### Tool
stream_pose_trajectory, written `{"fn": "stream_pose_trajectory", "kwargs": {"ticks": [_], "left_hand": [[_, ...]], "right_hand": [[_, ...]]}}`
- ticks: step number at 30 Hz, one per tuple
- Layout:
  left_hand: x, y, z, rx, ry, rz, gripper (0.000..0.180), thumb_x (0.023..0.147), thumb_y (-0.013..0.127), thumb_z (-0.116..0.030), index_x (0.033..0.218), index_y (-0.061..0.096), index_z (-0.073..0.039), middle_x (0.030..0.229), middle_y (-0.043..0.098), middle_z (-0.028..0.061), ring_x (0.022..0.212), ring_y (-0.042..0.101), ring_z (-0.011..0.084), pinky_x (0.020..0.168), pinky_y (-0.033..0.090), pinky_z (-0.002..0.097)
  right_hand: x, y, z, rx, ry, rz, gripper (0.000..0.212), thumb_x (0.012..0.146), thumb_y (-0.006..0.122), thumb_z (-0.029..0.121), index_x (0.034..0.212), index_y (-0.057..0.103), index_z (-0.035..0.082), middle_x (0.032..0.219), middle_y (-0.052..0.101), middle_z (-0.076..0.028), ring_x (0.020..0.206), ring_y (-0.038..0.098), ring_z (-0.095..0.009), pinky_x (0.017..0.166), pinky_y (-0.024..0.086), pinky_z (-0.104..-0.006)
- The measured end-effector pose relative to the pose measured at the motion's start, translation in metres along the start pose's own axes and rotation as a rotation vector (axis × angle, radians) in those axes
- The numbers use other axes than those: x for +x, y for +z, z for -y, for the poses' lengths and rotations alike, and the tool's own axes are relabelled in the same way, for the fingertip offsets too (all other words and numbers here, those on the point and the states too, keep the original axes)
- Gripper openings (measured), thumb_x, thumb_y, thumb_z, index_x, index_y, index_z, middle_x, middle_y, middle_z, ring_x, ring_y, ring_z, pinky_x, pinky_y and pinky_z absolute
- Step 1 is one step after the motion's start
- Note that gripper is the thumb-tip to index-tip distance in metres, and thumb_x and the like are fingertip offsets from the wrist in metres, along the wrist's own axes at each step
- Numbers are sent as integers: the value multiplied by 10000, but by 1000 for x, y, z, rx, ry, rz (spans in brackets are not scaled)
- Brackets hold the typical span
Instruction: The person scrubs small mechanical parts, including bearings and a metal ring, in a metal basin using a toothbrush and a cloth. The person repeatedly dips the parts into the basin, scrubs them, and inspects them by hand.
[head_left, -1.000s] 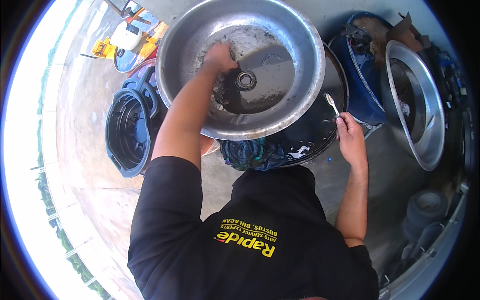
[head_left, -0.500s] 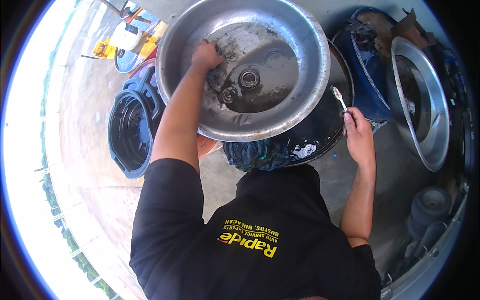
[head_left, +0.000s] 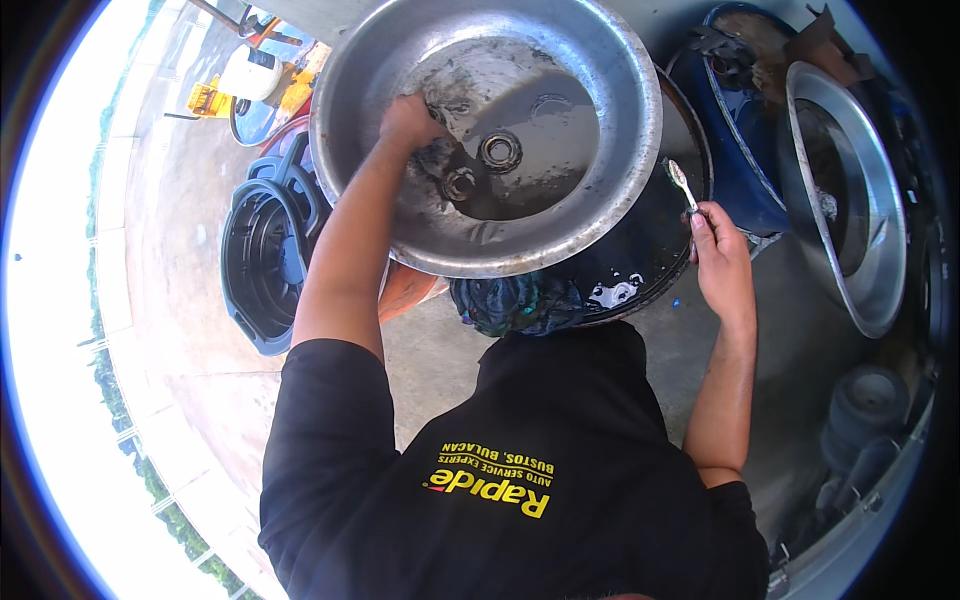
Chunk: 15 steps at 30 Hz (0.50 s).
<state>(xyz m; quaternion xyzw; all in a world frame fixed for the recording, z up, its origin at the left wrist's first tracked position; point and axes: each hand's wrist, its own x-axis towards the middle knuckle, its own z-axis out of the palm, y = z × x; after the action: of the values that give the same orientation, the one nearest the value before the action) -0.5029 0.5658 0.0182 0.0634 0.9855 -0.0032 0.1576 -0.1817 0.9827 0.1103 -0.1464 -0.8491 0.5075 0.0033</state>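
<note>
1. At far left, drain pan [head_left: 265, 255] of dark blue-grey plastic, rounded and ribbed, with a looped handle; right edge partly covered by the bare left forearm.
2. Behind that forearm, orange object [head_left: 403, 292], mostly hidden and hard to identify.
3. Reaching forward over the near-left rim of a metal basin [head_left: 490, 264], left hand [head_left: 408, 122] bent downward, knuckles up, fingers toward the basin floor. Cannot tell the state of the left grip: fingertips lost against dark grime, perhaps touching something, perhaps not.
4. Inside the basin, just right of those fingers, two dark rings: smaller one [head_left: 459, 184] nearer the body, larger one [head_left: 500, 151] with open centre, both wet and sitting in shallow, murky grey liquid. Basin wide, round, dull silver, smeared; far rim cut off at the top.
5. Below the near rim, crumpled dark blue-green cloth [head_left: 515, 304], beside the glossy black drum top [head_left: 640, 255], largely covered by the basin.
6. Raised on a bent elbow, right hand [head_left: 722, 250] closed around the slim pale handle of a small brush [head_left: 682, 187], thumb along it, bristle end upward; bristles too small to make out.
7. Farther right, blue drum [head_left: 745, 170], then second metal basin [head_left: 882, 265], tipped steeply.
</note>
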Motion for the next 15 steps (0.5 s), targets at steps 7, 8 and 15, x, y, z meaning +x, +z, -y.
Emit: {"fn": "stream_pose_trajectory", "kwargs": {"ticks": [7, 8, 15], "left_hand": [[-13, -7, -12, 48, -20, -92, 919, 738, 959, -487, 1468, 621, -45, 1417, 685, 252, 1314, 687, 397, 1113, 584, 480], [-14, -18, -16, 43, -24, -132, 913, 741, 958, -488, 1467, 622, -47, 1402, 691, 248, 1307, 689, 401, 1115, 582, 485], [1, -20, -1, 88, 27, -260, 765, 820, 927, -384, 1467, 629, -105, 1519, 599, 212, 1416, 602, 383, 1162, 540, 499]], "right_hand": [[2, 2, 1, 44, 11, 22, 214, 1144, 564, 175, 1122, 689, 3, 705, 545, -12, 635, 530, -96, 609, 430, -313], [3, 1, -1, 52, 9, 19, 214, 1145, 564, 176, 1120, 689, 4, 706, 544, -11, 636, 529, -95, 609, 430, -312], [2, 3, 3, 80, 4, 34, 213, 1145, 565, 179, 1119, 689, 8, 706, 545, -8, 637, 531, -95, 612, 436, -313]]}}
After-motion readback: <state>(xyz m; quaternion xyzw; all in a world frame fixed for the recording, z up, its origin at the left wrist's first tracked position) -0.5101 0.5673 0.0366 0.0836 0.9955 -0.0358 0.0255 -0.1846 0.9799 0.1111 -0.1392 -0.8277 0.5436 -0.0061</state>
